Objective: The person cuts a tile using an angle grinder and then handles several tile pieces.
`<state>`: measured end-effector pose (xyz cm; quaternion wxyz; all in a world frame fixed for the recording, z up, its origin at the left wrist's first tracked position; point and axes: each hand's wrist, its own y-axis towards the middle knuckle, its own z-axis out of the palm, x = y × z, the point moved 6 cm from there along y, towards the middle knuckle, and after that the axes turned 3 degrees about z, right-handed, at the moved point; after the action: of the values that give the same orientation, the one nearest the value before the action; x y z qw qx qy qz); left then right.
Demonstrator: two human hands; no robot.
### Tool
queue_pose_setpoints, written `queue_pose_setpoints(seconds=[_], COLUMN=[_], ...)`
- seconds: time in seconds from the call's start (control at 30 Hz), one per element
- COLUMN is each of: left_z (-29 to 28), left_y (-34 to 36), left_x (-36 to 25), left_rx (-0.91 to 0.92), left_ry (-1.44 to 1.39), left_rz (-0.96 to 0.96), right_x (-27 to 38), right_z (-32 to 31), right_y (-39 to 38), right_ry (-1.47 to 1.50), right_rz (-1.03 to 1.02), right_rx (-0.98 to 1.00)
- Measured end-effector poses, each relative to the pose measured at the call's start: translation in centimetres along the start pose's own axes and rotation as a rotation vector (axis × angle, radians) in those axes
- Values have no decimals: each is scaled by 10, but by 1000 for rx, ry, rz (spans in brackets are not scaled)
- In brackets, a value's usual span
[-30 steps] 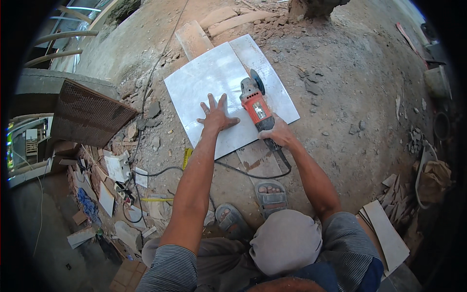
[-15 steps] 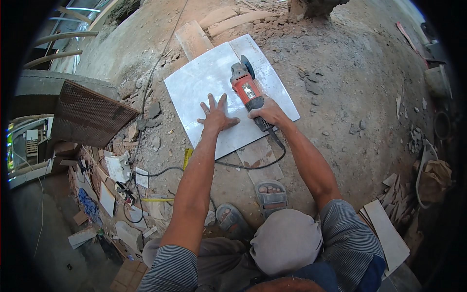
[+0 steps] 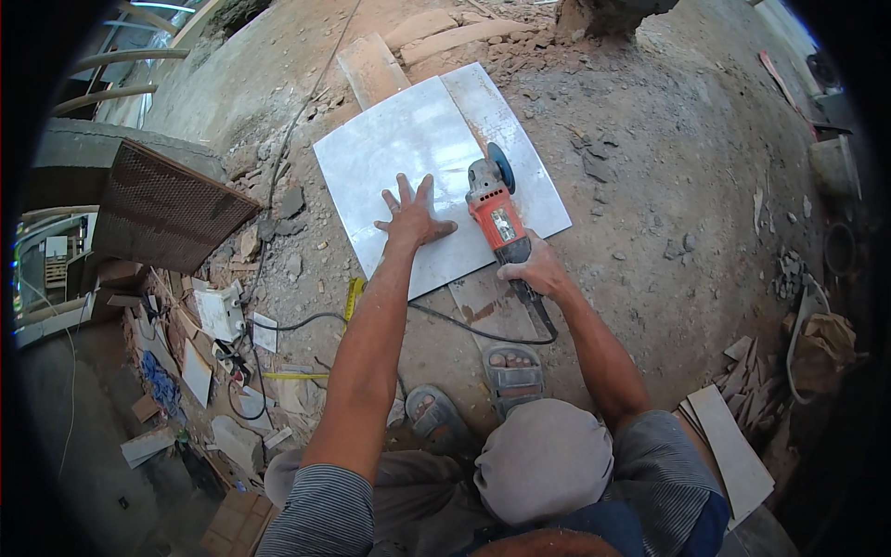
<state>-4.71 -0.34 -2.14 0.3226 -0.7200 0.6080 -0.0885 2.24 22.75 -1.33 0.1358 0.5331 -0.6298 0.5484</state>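
My left hand (image 3: 411,215) is spread flat on a glossy white tile (image 3: 373,156), its fingers apart. My right hand (image 3: 536,267) grips the rear of a red and grey angle grinder (image 3: 497,215), thumb across its black part. The grinder's disc (image 3: 501,170) sits on edge at a long straight line where the top tile borders a lighter, dusty strip of tile (image 3: 531,190). The grinder's black cord (image 3: 464,327) loops below the tiles. Both tiles rest over boards or slabs (image 3: 369,65) on the dirty ground.
Rubble and tile offcuts (image 3: 195,367) lie left, with a yellow tape measure (image 3: 354,297), a power strip (image 3: 219,316) and a leaning perforated panel (image 3: 172,209). Stacked tile pieces (image 3: 729,450) and a bucket (image 3: 831,167) are right. A dark post base (image 3: 594,23) stands ahead.
The grinder and my right hand went forward along the straight line, then came back toward me and slightly right. My left hand stays in place on the tile.
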Motion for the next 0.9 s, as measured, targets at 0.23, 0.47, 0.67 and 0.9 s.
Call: queue_pose_setpoints(seconds=[0.23,0.47,0.67,0.9], left_z=[1,-1,-2,0], left_y=[0,-2,-2,1], left_x=[-1,0,-4,1], left_rx=[0,-8,2,-5], left_ry=[-10,-8,-1,-5], left_rz=[2,-1,3,4], right_x=[21,39,31,11], right_z=[-2,-3,-2,-2], right_y=[37,47,53,19], right_ry=[30,101,62,5], right_rz=[7,26,65,3], right_rx=[1,66,55,0])
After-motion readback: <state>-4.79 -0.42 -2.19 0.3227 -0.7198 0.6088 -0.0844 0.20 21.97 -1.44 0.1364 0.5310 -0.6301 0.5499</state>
